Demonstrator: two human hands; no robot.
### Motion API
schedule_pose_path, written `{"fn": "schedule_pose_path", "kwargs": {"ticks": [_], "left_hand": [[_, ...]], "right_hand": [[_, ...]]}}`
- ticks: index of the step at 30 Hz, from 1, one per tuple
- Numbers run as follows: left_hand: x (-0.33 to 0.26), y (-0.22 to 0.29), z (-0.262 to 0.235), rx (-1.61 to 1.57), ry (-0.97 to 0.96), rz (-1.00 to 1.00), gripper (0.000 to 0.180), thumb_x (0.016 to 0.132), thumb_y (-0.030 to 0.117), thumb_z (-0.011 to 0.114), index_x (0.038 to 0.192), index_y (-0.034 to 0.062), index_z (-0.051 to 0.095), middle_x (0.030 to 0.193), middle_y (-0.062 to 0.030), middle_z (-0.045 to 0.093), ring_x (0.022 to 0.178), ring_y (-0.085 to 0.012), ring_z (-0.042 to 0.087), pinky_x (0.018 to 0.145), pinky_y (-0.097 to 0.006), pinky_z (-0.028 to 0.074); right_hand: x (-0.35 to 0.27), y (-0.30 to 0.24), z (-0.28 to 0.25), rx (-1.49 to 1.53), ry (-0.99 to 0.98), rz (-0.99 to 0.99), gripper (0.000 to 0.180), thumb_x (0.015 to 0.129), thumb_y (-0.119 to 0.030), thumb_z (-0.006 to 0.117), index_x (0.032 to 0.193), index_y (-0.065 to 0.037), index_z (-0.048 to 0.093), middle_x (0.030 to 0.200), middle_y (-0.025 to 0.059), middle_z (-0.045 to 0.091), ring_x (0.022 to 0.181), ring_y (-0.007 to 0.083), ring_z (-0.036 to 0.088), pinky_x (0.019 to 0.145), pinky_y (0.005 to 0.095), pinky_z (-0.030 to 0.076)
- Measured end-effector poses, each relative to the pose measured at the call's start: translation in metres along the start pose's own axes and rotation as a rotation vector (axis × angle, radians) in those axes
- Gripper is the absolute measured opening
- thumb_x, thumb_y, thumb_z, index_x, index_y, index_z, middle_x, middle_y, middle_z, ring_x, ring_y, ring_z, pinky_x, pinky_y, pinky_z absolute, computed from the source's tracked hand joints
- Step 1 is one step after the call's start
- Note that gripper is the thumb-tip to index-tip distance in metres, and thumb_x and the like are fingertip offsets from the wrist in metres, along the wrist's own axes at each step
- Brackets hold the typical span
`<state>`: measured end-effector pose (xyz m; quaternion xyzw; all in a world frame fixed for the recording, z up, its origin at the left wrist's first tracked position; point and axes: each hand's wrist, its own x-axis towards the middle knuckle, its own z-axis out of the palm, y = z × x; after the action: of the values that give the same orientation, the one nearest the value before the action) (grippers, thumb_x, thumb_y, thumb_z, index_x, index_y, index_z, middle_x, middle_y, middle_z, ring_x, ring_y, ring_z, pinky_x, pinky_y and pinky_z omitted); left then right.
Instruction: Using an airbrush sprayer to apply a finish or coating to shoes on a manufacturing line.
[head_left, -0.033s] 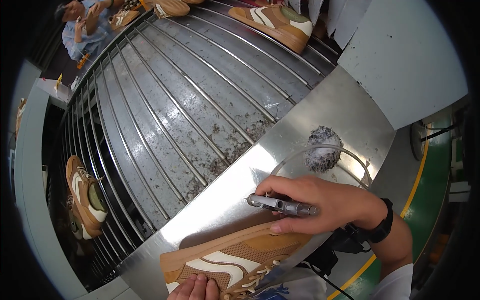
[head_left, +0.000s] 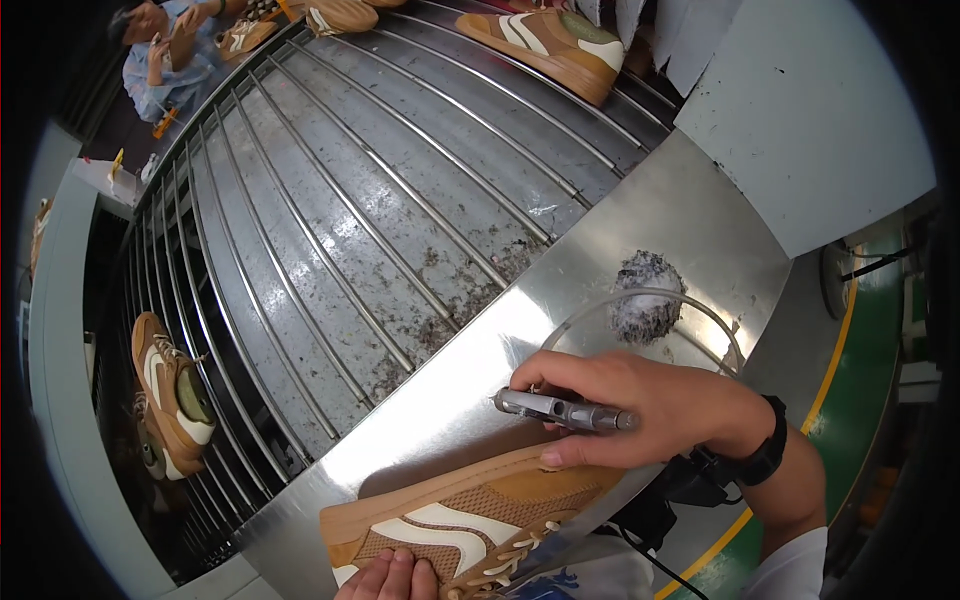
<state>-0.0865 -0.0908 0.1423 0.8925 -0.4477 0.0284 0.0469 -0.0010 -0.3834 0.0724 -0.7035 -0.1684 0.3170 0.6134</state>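
Note:
A tan sneaker [head_left: 440, 530] with white wavy stripes and cream laces lies tilted on its side at the table's near edge, its sole edge facing away from me. The fingers of my left hand [head_left: 390, 578] press on its side near the heel; the rest of that hand is out of the picture. Above the toe, my right hand [head_left: 650, 405] grips a grey metal pen-shaped tool [head_left: 560, 408], whose tip points left. My right thumb rests at the shoe's sole edge. A clear hose [head_left: 590, 305] loops behind that hand.
The metal tabletop [head_left: 480, 365] carries a frayed, fuzzy white-and-grey pad [head_left: 648, 297]. Beyond it runs a rack of metal bars [head_left: 390, 200] over a dirty tray. More sneakers stand at the far side [head_left: 550, 50] and left [head_left: 172, 390]. A co-worker [head_left: 170, 60] sits at far left.

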Motion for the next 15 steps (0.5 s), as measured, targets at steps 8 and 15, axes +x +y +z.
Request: {"fn": "schedule_pose_path", "kwargs": {"ticks": [8, 15], "left_hand": [[-0.004, -0.003, -0.002, 0.024, -0.029, 0.003, 0.031, 0.087, 0.02, 0.059, 0.101, -0.0072, 0.065, 0.095, -0.0218, 0.067, 0.079, -0.03, 0.066, 0.07, -0.033, 0.052], [-0.01, -0.006, -0.002, 0.021, -0.032, 0.028, 0.036, 0.088, 0.024, 0.055, 0.103, -0.0077, 0.064, 0.097, -0.0229, 0.067, 0.078, -0.0304, 0.066, 0.07, -0.034, 0.052]], "right_hand": [[0.003, -0.005, 0.004, -0.123, 0.024, -0.052, 0.047, 0.084, -0.021, 0.069, 0.12, -0.004, 0.045, 0.091, 0.0114, 0.059, 0.078, 0.0233, 0.059, 0.067, 0.0326, 0.045], [-0.002, -0.009, 0.014, -0.21, 0.115, -0.057, 0.05, 0.083, -0.024, 0.07, 0.121, -0.004, 0.045, 0.094, 0.013, 0.058, 0.082, 0.03, 0.058, 0.07, 0.0366, 0.045]]}}
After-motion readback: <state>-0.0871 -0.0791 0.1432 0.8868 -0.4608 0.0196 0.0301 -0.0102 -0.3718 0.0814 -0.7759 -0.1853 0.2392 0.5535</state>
